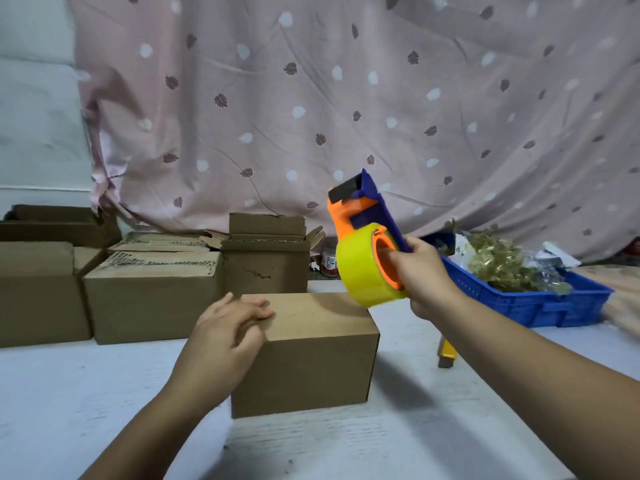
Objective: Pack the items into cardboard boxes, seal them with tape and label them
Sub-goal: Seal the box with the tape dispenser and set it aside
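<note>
Item: closed cardboard box [311, 344], plain brown, flaps down, standing at the centre of a white surface [104, 393]. Left hand [225, 327]: lies on the box's top left corner, fingers loosely extended and together over the top face, gripping nothing. Right hand [420, 271]: raised above and just right of the box's far right corner, fingers and thumb curled round the handle of a tape dispenser [363, 216], orange and blue, cutter end pointing up and left. Yellow tape roll [356, 268]: mounted on the dispenser, hanging over the box's far right corner; whether it touches the box cannot be told. Far left: a row of further cardboard boxes [149, 299], one of them, an open box [266, 268], with its flaps up. Right: blue plastic basket [526, 303] holding bagged gold-coloured goods [498, 261]. Near the basket, partly hidden behind the right forearm: a small yellow object [446, 355], kind unclear. Backdrop: pink leaf-print cloth [346, 98] hanging across the far side.
</note>
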